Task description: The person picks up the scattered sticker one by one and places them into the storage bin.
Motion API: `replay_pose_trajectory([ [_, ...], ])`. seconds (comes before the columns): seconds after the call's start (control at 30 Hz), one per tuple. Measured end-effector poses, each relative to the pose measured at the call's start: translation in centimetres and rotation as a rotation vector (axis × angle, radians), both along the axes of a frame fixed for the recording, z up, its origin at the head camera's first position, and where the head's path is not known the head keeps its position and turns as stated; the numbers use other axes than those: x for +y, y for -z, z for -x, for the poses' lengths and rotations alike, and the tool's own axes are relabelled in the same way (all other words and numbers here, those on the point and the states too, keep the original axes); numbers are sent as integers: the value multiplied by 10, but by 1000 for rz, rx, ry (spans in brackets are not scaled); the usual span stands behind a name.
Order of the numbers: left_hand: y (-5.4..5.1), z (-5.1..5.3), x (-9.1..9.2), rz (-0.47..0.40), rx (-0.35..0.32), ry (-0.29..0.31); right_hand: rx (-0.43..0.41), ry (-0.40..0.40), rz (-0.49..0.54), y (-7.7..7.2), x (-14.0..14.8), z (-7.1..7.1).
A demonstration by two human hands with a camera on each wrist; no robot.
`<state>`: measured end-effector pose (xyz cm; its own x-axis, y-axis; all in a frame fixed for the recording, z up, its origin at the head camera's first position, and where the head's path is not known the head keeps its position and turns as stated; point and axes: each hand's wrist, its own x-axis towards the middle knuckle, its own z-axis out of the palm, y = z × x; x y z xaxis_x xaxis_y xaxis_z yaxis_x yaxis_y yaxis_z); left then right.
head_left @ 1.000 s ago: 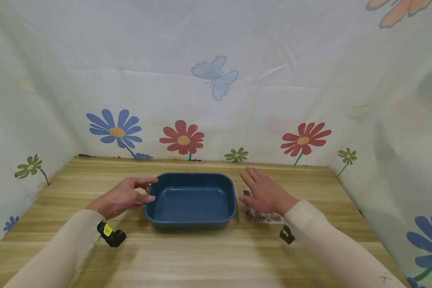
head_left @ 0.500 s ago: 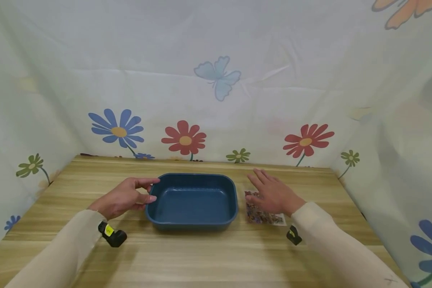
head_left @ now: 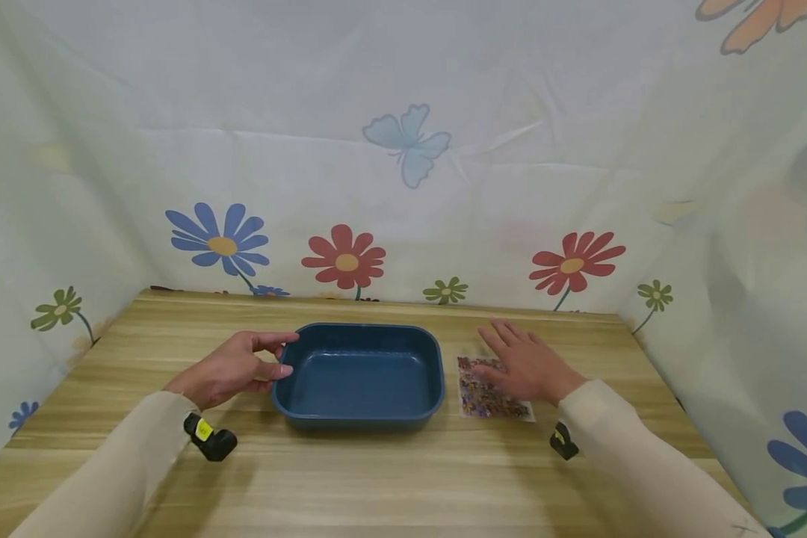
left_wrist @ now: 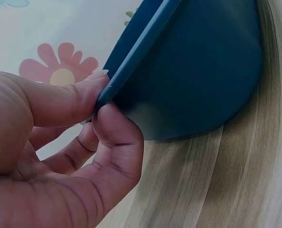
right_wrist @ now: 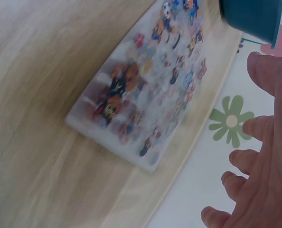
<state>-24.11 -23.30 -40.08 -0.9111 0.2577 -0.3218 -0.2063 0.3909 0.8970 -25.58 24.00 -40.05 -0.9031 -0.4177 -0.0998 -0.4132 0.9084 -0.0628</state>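
Note:
A dark blue rectangular plastic basin (head_left: 359,377) stands upright on the wooden table, with nothing inside it. My left hand (head_left: 229,366) pinches its left rim; in the left wrist view the thumb (left_wrist: 70,102) lies over the lip and the curled index finger is beneath it. To the right of the basin lies a flat clear sheet or packet of small colourful cartoon stickers (head_left: 487,400). Over its right part hovers my right hand (head_left: 527,366), fingers spread and holding nothing. In the right wrist view the stickers (right_wrist: 145,90) lie apart from that hand's fingers.
The wood-grain table (head_left: 376,478) ends at the back against a white cloth (head_left: 276,164) printed with flowers and butterflies. More of this cloth hangs along both sides. A small black camera (head_left: 211,441) is strapped at the left wrist, another (head_left: 563,441) at the right.
My right hand has moved to the right, uncovering more of the sticker sheet. The left hand stays on the basin's rim, and the basin keeps its place.

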Motion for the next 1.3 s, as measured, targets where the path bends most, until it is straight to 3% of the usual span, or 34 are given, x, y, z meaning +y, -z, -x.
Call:
replay_pose_trajectory([
  [0.4, 0, -1, -2, -6, -11, 1, -47, 16, 23, 6, 18, 2],
  [0.73, 1, 1, -2, -32, -19, 6, -72, 84, 65, 15, 31, 4],
  [1.03, -3, 0, -3, -38, -25, 13, 60, 11, 72, 22, 36, 14],
  [1.3, -2, 0, -2, -38, -24, 7, 95, 62, 173, 31, 36, 22],
])
